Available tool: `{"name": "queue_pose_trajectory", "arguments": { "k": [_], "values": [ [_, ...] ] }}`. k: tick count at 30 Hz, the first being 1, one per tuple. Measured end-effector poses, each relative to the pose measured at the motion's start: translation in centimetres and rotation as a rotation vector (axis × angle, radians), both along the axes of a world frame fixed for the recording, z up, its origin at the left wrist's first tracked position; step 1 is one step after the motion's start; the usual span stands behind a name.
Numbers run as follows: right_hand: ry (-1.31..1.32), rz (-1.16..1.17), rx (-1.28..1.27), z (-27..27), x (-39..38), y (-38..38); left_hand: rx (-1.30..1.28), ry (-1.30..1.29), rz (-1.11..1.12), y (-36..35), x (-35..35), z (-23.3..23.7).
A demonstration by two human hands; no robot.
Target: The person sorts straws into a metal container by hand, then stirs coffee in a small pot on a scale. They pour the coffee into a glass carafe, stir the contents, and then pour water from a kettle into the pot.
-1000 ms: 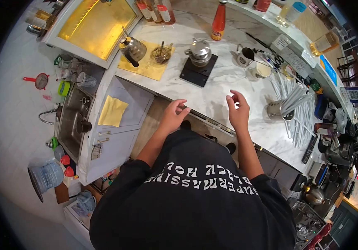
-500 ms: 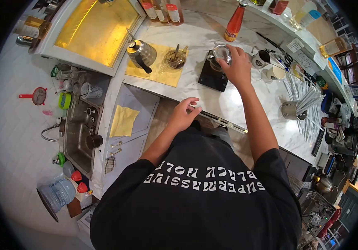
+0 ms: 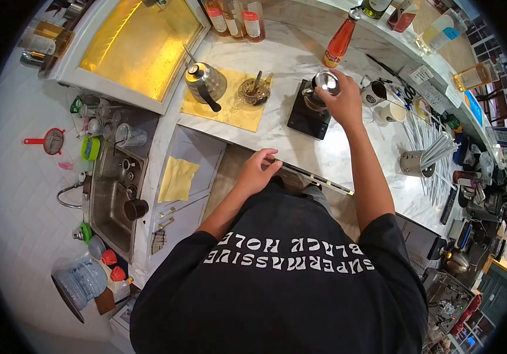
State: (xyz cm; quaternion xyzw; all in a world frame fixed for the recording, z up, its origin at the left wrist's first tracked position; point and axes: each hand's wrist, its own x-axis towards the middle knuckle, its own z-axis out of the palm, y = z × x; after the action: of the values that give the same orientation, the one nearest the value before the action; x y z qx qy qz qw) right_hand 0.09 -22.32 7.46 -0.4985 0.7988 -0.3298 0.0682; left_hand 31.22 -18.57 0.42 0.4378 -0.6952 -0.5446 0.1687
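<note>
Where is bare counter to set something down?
Bare: between the three bottles and red bottle; also between the scale and metal holder, though the right forearm crosses above. Crowded: right side, with mug, cup and loose straws.

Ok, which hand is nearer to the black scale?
Your right. The right hand is just above and beside the black scale, its fingers at the lid of the pot there; the left hand is farther off, near the counter's front edge.

Your right hand point(image 3: 344, 101) hides one side of the silver-topped pot point(image 3: 313, 101) on the black scale point(image 3: 308, 123), the three bottles point(image 3: 233, 22) beyond the scale's left lose their tops, and the note point(image 3: 421, 74) rightward is unreadably small.
</note>
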Motion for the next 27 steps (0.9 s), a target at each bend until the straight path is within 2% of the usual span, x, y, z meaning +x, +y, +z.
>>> {"name": "queue_pose_trajectory", "arguments": {
  "k": [3, 6, 8, 10, 12, 17, 23, 26, 27],
  "values": [
    [-0.167, -0.065, -0.309, -1.0, -1.2, 1.5, 0.006, -0.003, -0.006, -0.6, -0.1, -0.2],
    [-0.275, -0.235, -0.339, -3.7, -2.0, 5.5, 0.023, 0.002, 0.018, -0.8, -0.3, -0.4],
    [-0.118, -0.351, -0.167, -7.4, -2.4, 8.7, 0.027, 0.007, 0.025, -0.8, -0.7, -0.6],
    [-0.090, -0.415, 0.096, -8.9, -1.0, 11.2, 0.060, -0.003, 0.010, -0.6, -1.3, -0.5],
    [-0.004, -0.384, 0.275, -12.2, -0.8, 12.9, 0.069, -0.006, -0.011, -0.5, -2.3, -0.2],
    [0.167, -0.211, 0.375, -13.2, -0.6, 14.6, 0.003, -0.006, -0.044, -0.2, -4.8, 1.0],
    [0.156, -0.176, 0.312, -12.6, -2.4, 15.1, -0.022, -0.015, -0.050, 0.1, -7.1, 1.1],
    [-0.157, -0.336, 0.088, -13.4, -6.1, 14.1, 0.014, -0.017, -0.048, 0.8, -9.2, 1.9],
    [-0.335, -0.396, -0.039, -12.5, -7.5, 13.6, 0.025, -0.021, -0.055, 1.1, -9.7, 2.2]
  ]
}}
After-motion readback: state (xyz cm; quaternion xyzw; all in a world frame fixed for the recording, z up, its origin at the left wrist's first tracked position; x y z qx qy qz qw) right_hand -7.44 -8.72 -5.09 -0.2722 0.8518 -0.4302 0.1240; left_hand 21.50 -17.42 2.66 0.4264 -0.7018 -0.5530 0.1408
